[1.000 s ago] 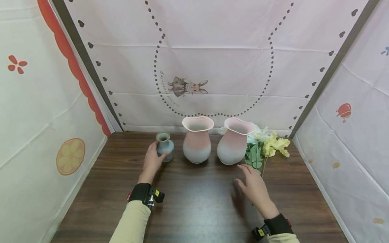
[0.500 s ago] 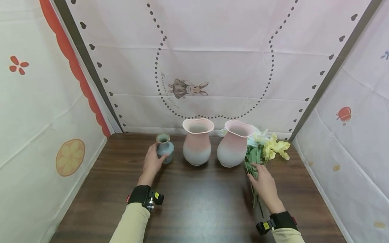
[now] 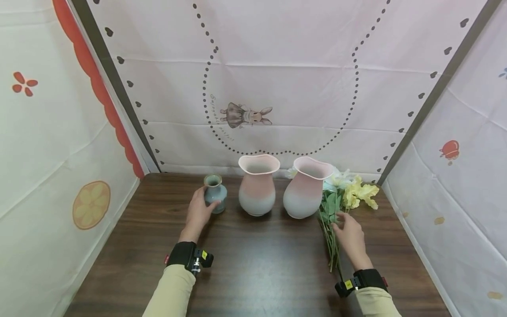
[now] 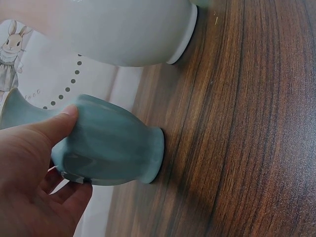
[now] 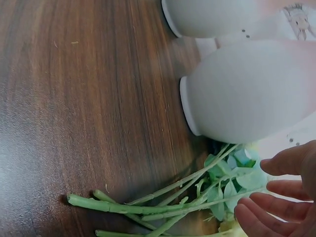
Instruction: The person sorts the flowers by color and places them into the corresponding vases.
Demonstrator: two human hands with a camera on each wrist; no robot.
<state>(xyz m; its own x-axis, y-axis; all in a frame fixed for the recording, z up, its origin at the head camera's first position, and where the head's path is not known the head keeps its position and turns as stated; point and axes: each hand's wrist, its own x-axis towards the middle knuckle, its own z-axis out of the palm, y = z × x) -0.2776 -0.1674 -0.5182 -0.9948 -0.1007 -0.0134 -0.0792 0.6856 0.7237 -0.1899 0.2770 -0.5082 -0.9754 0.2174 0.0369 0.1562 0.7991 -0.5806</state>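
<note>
Dark wood table [image 3: 257,264], tented by printed cloth walls. Item 1: small blue vase [image 3: 215,192], upright at rear left of the table, mouth up, long axis vertical; the left hand [image 3: 196,214] grips its body, thumb laid across the front and fingers curled round the far side, base on the wood. Items 2 and 3: 2 pink-to-white vases, the middle vase [image 3: 258,183] upright just right of the blue one, the right vase [image 3: 306,186] beside it and leaning slightly left. Item 4: flowers [image 3: 350,190], lying flat at rear right just beside the right vase; long axis runs near to far, yellow and white blooms toward the back wall, green stems [image 5: 148,205] pointing toward the person. The right hand [image 3: 350,237] rests over the stems, fingers loosely spread and slightly bent, touching the leaves; no closed grasp shows.
</note>
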